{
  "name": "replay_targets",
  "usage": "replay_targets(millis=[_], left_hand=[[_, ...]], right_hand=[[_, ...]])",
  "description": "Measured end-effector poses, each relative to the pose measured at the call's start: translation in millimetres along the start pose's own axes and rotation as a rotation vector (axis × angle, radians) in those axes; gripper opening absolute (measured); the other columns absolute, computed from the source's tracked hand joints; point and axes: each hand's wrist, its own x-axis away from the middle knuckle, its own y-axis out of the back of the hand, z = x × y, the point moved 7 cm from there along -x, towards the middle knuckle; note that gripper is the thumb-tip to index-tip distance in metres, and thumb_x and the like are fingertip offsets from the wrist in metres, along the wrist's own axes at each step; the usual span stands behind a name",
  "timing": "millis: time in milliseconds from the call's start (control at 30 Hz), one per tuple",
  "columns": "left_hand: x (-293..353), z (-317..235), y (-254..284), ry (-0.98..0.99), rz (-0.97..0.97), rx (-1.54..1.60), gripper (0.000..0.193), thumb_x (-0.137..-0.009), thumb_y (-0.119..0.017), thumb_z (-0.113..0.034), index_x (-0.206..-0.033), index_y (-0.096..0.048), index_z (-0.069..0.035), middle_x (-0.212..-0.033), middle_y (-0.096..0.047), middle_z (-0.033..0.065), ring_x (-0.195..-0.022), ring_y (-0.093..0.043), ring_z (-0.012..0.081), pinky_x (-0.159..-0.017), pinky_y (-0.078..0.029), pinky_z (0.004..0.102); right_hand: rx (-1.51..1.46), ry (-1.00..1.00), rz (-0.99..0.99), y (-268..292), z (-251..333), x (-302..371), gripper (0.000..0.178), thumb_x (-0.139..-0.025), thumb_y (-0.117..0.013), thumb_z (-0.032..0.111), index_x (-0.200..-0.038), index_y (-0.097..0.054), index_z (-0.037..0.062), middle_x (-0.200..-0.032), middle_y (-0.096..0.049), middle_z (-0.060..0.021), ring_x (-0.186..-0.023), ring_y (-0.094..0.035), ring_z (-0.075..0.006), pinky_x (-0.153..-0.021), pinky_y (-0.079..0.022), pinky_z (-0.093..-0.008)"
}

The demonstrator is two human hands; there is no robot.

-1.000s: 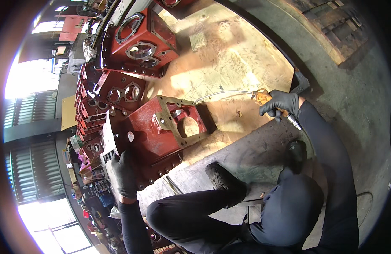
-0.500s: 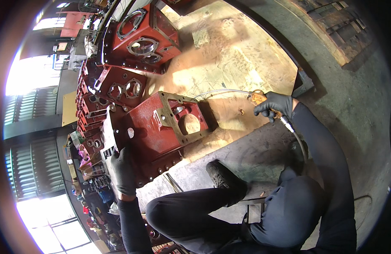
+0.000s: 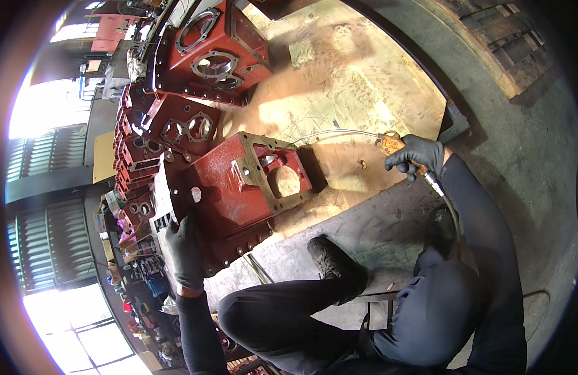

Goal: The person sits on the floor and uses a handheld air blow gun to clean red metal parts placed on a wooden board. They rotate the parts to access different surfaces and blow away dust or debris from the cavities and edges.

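My right hand, in a dark glove, is closed round an orange air blow gun. Its long thin bent nozzle tube reaches left to the far edge of a red cast gearbox housing; where the tip ends is hard to make out. An air hose hangs from the gun's handle. My gloved left hand grips the housing's near left flange, its fingertips partly hidden at the edge. Bare metal rims frame the openings on the housing's right face, and bolt holes line the flange.
More red housings stand on the worn tabletop behind and left. A small brownish piece lies to the right of the housing. Beyond are a wooden pallet and grey floor. My knees and shoe are below.
My right hand and the blow gun have shifted slightly to the right. The whole view has moved a little; my left hand keeps its place on the housing.
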Motion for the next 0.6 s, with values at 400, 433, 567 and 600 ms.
replay_targets(millis=[400,433,567,600], left_hand=[[-6.3,3.5,5.4,0.000,-0.006,-0.085,0.022,-0.098,-0.054,-0.018,-0.099,-0.066,0.001,-0.080,-0.060,0.0006,-0.073,-0.050,0.0103,-0.068,-0.044,0.0312],[-6.4,4.2,6.4,0.006,-0.011,-0.096,0.022,-0.098,-0.055,-0.018,-0.099,-0.066,0.001,-0.079,-0.059,0.0009,-0.072,-0.050,0.0108,-0.067,-0.043,0.0319],[-3.9,4.3,6.4,0.015,-0.029,-0.077,0.021,-0.098,-0.054,-0.017,-0.098,-0.066,0.000,-0.077,-0.058,-0.0005,-0.070,-0.048,0.0087,-0.065,-0.042,0.0302],[-1.6,0.9,5.0,0.013,-0.039,-0.076,0.021,-0.098,-0.054,-0.017,-0.098,-0.066,0.000,-0.077,-0.057,-0.0011,-0.070,-0.047,0.0080,-0.064,-0.042,0.0296]], right_hand=[[0.085,0.016,0.075,12.8,5.1,-14.8,0.021,-0.083,-0.078,0.021,-0.088,-0.073,0.0007,-0.062,-0.059,-0.0032,-0.044,-0.052,-0.0114,-0.044,-0.047,-0.0288],[0.085,-0.006,0.069,10.4,7.7,-13.3,0.021,-0.083,-0.078,0.021,-0.087,-0.073,0.0010,-0.062,-0.059,-0.0028,-0.045,-0.052,-0.0109,-0.044,-0.046,-0.0283],[0.062,0.007,0.083,11.7,13.8,-0.7,0.020,-0.083,-0.078,0.021,-0.086,-0.072,0.0017,-0.061,-0.058,-0.0024,-0.045,-0.050,-0.0100,-0.044,-0.045,-0.0280],[0.016,0.013,0.081,19.1,9.2,0.5,0.020,-0.083,-0.078,0.019,-0.088,-0.072,0.0011,-0.063,-0.059,-0.0029,-0.044,-0.051,-0.0104,-0.043,-0.044,-0.0274]])
